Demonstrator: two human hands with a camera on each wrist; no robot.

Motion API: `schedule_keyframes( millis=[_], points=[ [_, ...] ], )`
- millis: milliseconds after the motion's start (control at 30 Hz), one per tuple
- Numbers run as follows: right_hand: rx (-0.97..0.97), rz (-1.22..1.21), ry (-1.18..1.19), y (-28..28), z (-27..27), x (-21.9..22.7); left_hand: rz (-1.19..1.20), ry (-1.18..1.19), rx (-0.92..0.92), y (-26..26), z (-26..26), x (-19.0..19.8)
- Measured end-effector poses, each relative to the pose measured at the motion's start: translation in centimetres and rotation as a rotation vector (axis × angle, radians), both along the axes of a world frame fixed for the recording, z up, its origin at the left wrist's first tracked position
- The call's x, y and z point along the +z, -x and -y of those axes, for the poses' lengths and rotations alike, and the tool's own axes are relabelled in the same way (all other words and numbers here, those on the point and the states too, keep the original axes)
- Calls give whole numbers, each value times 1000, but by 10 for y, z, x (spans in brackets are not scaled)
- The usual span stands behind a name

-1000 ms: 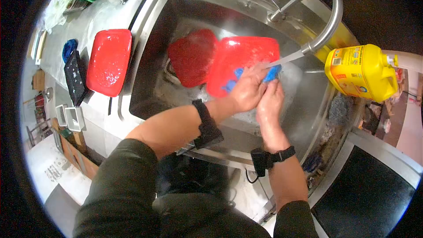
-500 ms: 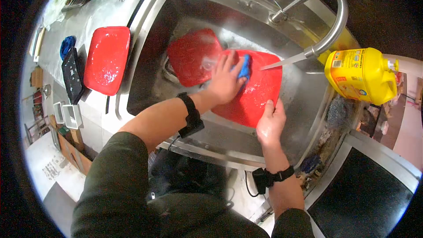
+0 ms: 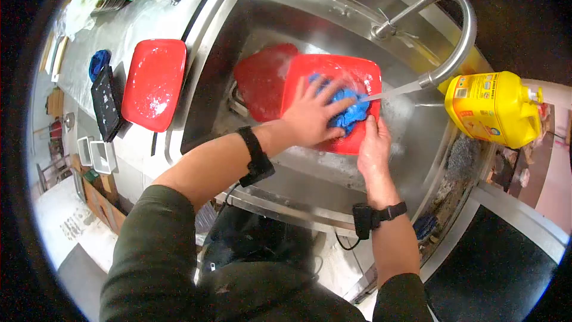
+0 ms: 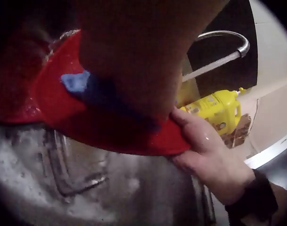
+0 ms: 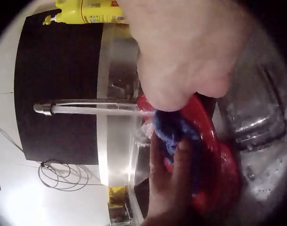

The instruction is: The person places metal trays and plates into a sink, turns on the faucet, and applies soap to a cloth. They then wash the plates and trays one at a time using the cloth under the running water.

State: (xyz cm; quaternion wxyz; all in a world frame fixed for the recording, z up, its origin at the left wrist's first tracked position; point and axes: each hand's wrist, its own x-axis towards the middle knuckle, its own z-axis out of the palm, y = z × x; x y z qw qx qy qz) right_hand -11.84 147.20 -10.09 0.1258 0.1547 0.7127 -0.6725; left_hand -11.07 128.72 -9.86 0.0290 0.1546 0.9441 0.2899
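Over the steel sink (image 3: 226, 30), a red tray (image 3: 363, 77) is being held tilted under the running water from the faucet (image 3: 459, 30). Its lower right edge is being gripped by the right hand (image 3: 374, 146), thumb on top and fingers curled beneath. A blue cloth (image 3: 348, 110) is being pressed flat against the tray's face by the left hand (image 3: 310, 116), with fingers spread and nearly straight. A second red tray (image 3: 259, 86) is lying in the basin just behind, partly overlapped by the first. On the counter (image 3: 128, 27) to the left, a third red tray (image 3: 154, 83) is resting beside a dark flat object. A yellow detergent jug (image 3: 491, 107) is standing to the right of the faucet. Because the tray is wet and probably soapy, it could be slipping from the one-sided grip and dropping onto the tray below if the cloth is being pushed too hard.
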Motion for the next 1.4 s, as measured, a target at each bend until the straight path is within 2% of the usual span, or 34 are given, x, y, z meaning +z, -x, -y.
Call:
schedule_keyframes(
  millis=[67, 167, 233, 300, 367, 400, 433, 500, 533, 567, 600, 633, 700, 733, 767, 833, 867, 900, 967, 1000, 1067, 1133, 1267, 1333, 1400],
  points=[
    [-71, 43, 168, 4, -7, 4, -5, 34, 76, -2, 12, 4],
    [-6, -10, 174, 7, -21, 6, -29, 95, 204, -6, 22, 3],
    [-8, 0, 181, 12, -28, -1, -8, -90, 427, -5, 24, 1],
    [14, 5, 228, 18, -30, -1, -37, -14, 458, -9, 21, 4],
    [-11, 12, 198, 22, -24, -2, 52, -361, 617, -7, 20, 3],
    [-38, 26, 170, 23, -21, -4, 29, -250, 658, -8, 20, -4],
    [-35, 27, 173, 25, -23, -10, 27, -247, 661, -9, 23, -2],
    [52, 85, 123, 32, -29, -27, 417, -589, 858, -12, 33, 4],
    [52, 86, 122, 34, -24, -28, 245, -547, 825, -15, 38, -25],
    [159, -117, -249, 38, -13, -28, 245, -548, 824, -17, 44, -26],
    [258, -325, -625, 46, -4, -28, 357, -687, 847, -15, 47, -28],
    [258, -326, -629, 52, 5, -24, 474, -823, 874, -18, 50, -29],
    [180, -716, -734, 62, 25, -6, 452, -805, 871, -26, 55, -34],
    [122, -543, -649, 64, 36, 5, 427, -784, 863, -28, 56, -38],
    [117, -544, -658, 66, 42, 3, 403, -765, 853, -29, 55, -36],
    [217, -252, -304, 69, 46, -3, 387, -818, 832, -31, 54, -34],
    [297, -214, -361, 69, 43, -1, 424, -829, 832, -31, 56, -36],
    [298, -223, -367, 73, 34, 7, 460, -839, 836, -30, 57, -37],
    [356, 11, -626, 87, 25, 53, 470, -806, 831, -28, 60, -24],
    [415, -172, -674, 102, -7, 32, 464, -783, 807, -27, 61, -23],
    [257, -40, -306, 138, -47, 20, 467, -765, 789, -31, 60, -25],
    [185, -15, -41, 166, -48, 44, 467, -755, 762, -29, 59, -28],
    [222, 71, 80, 208, -30, 74, 492, -699, 734, -29, 58, -14],
    [159, 126, 157, 220, -21, 74, 487, -704, 726, -30, 58, -18],
    [212, 144, 243, 241, -24, 68, 490, -713, 728, -34, 58, -20]
  ],
)
